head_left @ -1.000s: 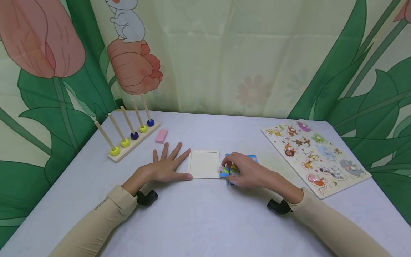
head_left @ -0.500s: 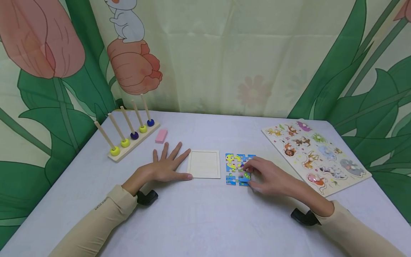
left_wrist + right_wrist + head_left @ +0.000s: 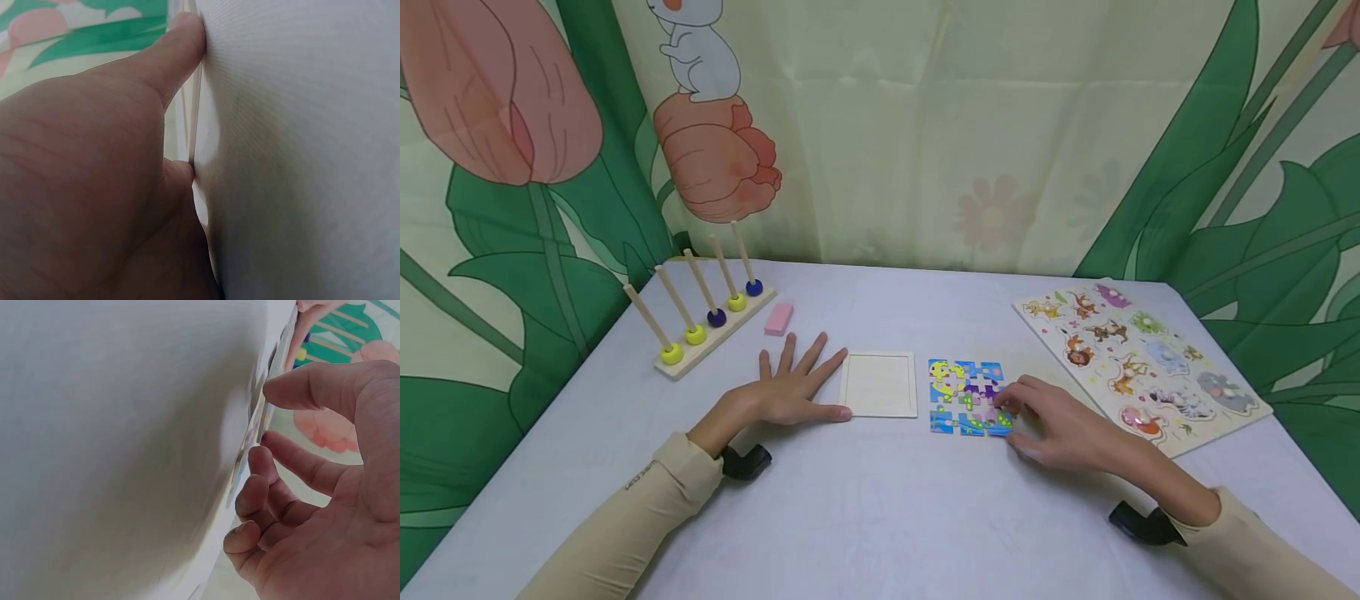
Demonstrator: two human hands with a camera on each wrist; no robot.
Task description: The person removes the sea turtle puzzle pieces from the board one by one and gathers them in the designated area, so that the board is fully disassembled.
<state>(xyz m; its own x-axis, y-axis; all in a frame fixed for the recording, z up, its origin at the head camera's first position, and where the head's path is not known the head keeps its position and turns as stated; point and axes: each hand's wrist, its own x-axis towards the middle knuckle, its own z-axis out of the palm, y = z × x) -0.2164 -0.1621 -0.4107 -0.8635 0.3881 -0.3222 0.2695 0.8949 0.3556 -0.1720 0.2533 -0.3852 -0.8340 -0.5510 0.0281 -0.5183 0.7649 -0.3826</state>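
A colourful jigsaw puzzle [image 3: 961,396] in blue, yellow and purple lies flat on the white table, with narrow gaps between some pieces. At its near right corner my right hand [image 3: 1056,423] pinches a blue and green puzzle piece [image 3: 1000,422] between thumb and forefinger, the other fingers loosely curled. In the right wrist view, thumb [image 3: 290,390] and forefinger stand at the edge of the flat pieces. To the puzzle's left lies a bare square wooden frame [image 3: 878,385]. My left hand [image 3: 790,392] rests spread on the table, thumb and forefinger touching the frame's left edge.
A wooden peg stand [image 3: 718,335] with yellow and dark blue beads is at the back left. Beside it lies a pink block [image 3: 778,318]. An animal peg-puzzle board [image 3: 1142,367] lies on the right. A flower-printed curtain [image 3: 880,133] hangs behind the table.
My right hand has moved right, carrying the puzzle piece from beside the frame across to the puzzle's near right corner. The left hand has stayed in place.
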